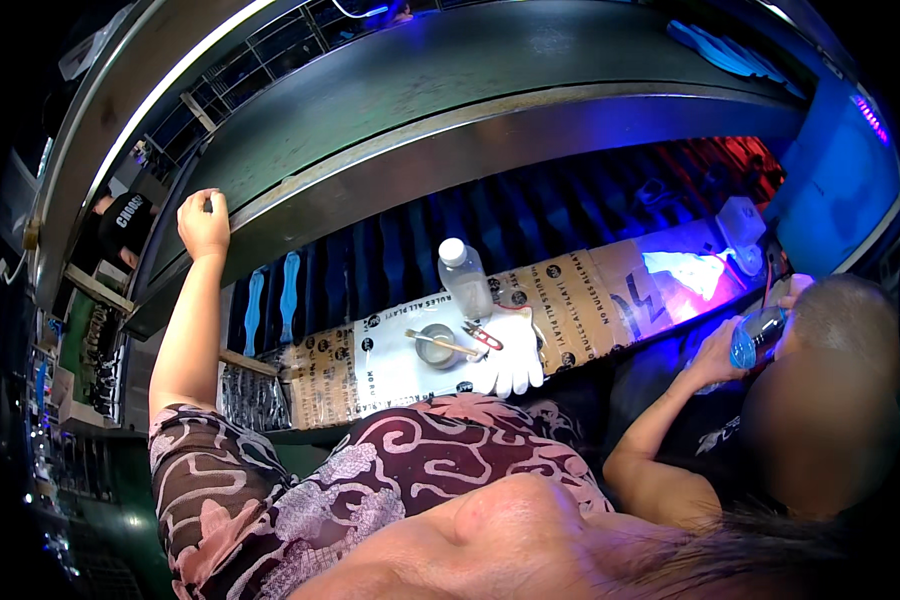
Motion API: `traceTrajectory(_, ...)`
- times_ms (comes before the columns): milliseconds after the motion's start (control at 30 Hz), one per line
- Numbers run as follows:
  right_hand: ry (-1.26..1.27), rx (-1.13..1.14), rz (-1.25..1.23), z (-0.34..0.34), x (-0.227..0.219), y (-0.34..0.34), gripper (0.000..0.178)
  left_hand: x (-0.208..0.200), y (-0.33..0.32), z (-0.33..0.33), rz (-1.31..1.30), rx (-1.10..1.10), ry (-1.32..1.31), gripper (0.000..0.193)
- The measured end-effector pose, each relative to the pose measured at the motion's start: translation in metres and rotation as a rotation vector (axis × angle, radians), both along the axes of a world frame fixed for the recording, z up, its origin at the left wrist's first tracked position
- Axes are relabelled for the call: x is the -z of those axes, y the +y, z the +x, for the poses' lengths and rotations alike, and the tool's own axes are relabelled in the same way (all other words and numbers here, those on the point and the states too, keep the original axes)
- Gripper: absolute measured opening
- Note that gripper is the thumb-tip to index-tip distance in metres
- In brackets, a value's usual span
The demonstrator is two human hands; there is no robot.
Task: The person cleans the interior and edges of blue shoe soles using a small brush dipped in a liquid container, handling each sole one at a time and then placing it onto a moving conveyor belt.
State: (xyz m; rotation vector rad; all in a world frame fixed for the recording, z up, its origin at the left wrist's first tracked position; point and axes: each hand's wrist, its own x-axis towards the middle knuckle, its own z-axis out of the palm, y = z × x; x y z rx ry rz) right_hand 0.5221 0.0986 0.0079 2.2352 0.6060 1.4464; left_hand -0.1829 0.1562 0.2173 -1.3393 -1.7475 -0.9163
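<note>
My left hand (204, 222) is raised at the upper left, its fingers curled over the edge of a long metal ledge (390, 160). My arm reaches up to it from a patterned brown sleeve (210, 470). My right hand is out of view. Below the ledge, on a white sheet (395, 365), stand a clear plastic bottle with a white cap (463, 278) and a small round metal dish with a stick across it (438, 345). Small red-handled snips (482, 337) and a white glove (513, 352) lie beside them. None of these touches my hand.
To the right another person (830, 400) holds a blue bottle (755, 336) up to the face. Printed cardboard sheets (580, 295) cover the bench. Two blue-handled tools (272, 300) lean at the left. A white device (740, 225) sits in blue-violet light at the far right.
</note>
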Motion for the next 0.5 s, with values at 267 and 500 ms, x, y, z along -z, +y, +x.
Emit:
traceTrajectory(267, -0.262, 0.413, -0.727, 0.021, 0.003, -0.003, 0.100, 0.004, -0.001, -0.003, -0.005, 0.011, 0.020, 0.017)
traceTrajectory(500, -1.031, 0.976, -0.845, 0.059, 0.044, 0.001, 0.110, 0.004, 0.002, -0.017, -0.037, 0.066, -0.017, 0.020)
